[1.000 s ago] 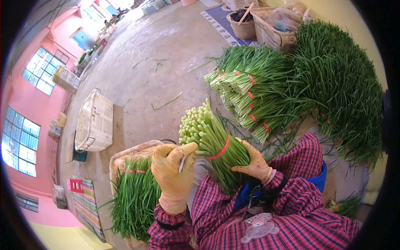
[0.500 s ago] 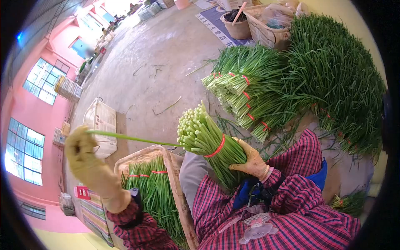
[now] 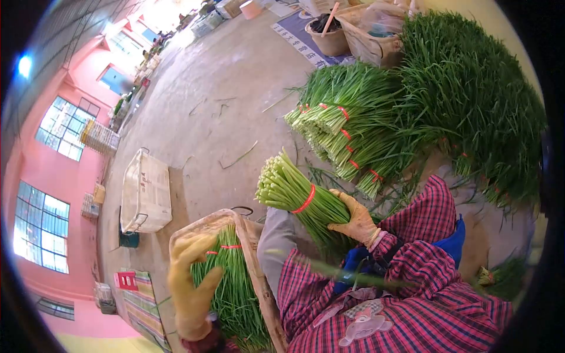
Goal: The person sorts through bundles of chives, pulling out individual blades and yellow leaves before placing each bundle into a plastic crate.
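Observation:
In a yellowish glove, my right hand (image 3: 356, 220) is wrapped round the leafy part of a bunch of chives (image 3: 300, 197). A red band circles the bunch, and its pale cut ends point up and left. My left hand (image 3: 191, 276), also gloved, is held over the crate at the lower left with fingers and thumb apart and nothing visible between them. A blurred green stalk (image 3: 335, 272) shows in front of my checked clothing. Banded chives (image 3: 235, 288) lie in the crate (image 3: 259, 276) beside my leg.
Banded bunches (image 3: 347, 117) are stacked on the floor ahead, with a large heap of loose-looking greens (image 3: 471, 100) to the right. Behind them stand a bucket (image 3: 329, 41) and a plastic basket (image 3: 368, 44). A white crate (image 3: 147, 191) stands at the left.
My left hand held a long stalk out to the left; it has let go and moved right and down over the crate. The stalk is now a blur near my lap. My right hand keeps the bunch.

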Demonstrator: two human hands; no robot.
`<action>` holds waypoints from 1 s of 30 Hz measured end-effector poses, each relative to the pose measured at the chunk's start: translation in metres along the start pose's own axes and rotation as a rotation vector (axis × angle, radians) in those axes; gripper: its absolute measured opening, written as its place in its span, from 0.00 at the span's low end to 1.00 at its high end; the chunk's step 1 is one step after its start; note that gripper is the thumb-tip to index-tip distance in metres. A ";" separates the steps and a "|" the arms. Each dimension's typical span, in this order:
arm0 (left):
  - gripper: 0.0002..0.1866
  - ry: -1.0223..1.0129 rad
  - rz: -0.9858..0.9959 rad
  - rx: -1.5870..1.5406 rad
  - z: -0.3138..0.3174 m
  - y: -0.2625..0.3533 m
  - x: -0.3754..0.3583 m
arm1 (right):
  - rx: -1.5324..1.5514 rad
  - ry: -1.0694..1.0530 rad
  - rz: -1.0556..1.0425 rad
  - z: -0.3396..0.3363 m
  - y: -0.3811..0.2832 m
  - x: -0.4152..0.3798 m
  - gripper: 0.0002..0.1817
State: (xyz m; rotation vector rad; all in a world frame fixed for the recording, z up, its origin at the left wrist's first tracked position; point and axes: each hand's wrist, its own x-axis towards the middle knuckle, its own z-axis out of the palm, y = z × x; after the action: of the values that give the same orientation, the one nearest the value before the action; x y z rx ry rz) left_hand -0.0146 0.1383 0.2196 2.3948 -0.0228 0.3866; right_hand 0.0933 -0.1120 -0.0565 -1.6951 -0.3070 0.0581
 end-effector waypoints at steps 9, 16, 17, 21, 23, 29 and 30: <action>0.19 0.161 0.126 0.134 0.091 -0.015 0.053 | -0.109 -0.072 -0.156 -0.001 -0.030 0.001 0.44; 0.19 0.270 0.148 0.166 0.111 -0.028 0.052 | -0.191 -0.046 -0.202 -0.002 -0.029 0.003 0.44; 0.17 0.284 0.136 0.176 0.112 -0.029 0.052 | -0.207 -0.046 -0.211 -0.002 -0.030 0.004 0.43; 0.14 0.250 0.090 0.211 0.110 -0.024 0.053 | -0.214 -0.070 -0.206 -0.002 -0.027 0.003 0.44; 0.12 0.278 0.099 0.113 0.112 -0.028 0.052 | -0.199 -0.067 -0.231 -0.001 -0.022 0.003 0.44; 0.10 0.336 0.175 0.130 0.117 -0.029 0.049 | -0.214 -0.076 -0.202 0.000 -0.026 0.004 0.45; 0.10 0.337 0.173 0.130 0.116 -0.028 0.050 | -0.215 -0.078 -0.202 0.001 -0.025 0.004 0.45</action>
State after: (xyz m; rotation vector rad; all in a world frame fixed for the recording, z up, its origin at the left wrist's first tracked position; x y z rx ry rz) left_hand 0.0679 0.0887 0.1336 2.4306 -0.0534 0.8930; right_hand 0.0933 -0.1075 -0.0314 -1.8685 -0.5572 -0.0606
